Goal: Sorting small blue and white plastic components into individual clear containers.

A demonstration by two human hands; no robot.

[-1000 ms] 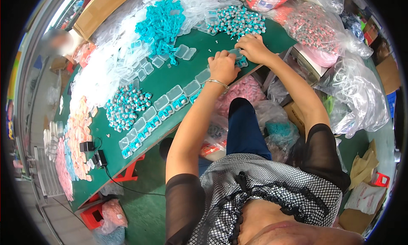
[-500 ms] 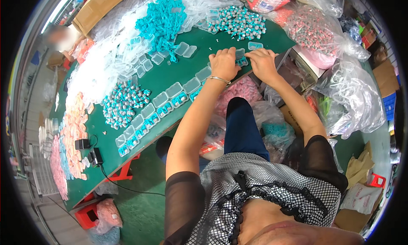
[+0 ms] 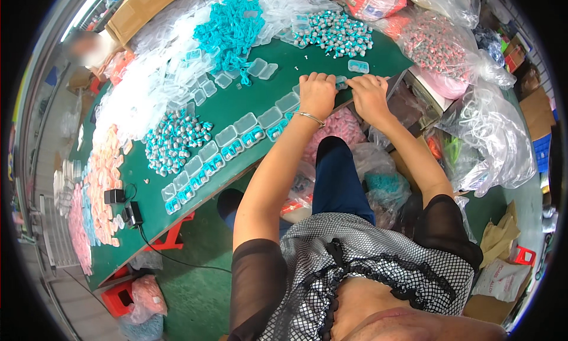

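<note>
Near the table's front right edge, my left hand [image 3: 318, 96] bends over the end of a row of small clear plastic cases, its fingers together and pressed down. Close beside it, my right hand [image 3: 370, 97] has its fingers curled at the same end. A bit of a clear case [image 3: 341, 82] shows between the hands; the rest is hidden under them. Leftward along the edge, the row's open cases [image 3: 252, 136] hold turquoise and grey pieces, their lids [image 3: 245, 123] folded back. One separate case [image 3: 358, 66] with turquoise contents lies just beyond my right hand.
Turquoise cords [image 3: 229, 30] lie heaped at the back among many clear cases [image 3: 142, 75]. Turquoise-and-grey pieces form a left pile [image 3: 174, 141] and a back pile [image 3: 337, 33]. Black adapters [image 3: 132, 213] sit at the left. Plastic bags [image 3: 435, 42] crowd the right.
Both hands have shifted slightly right and nearer. The raised lid that showed between them is no longer visible, and less of the case there shows. The view has moved a little.
</note>
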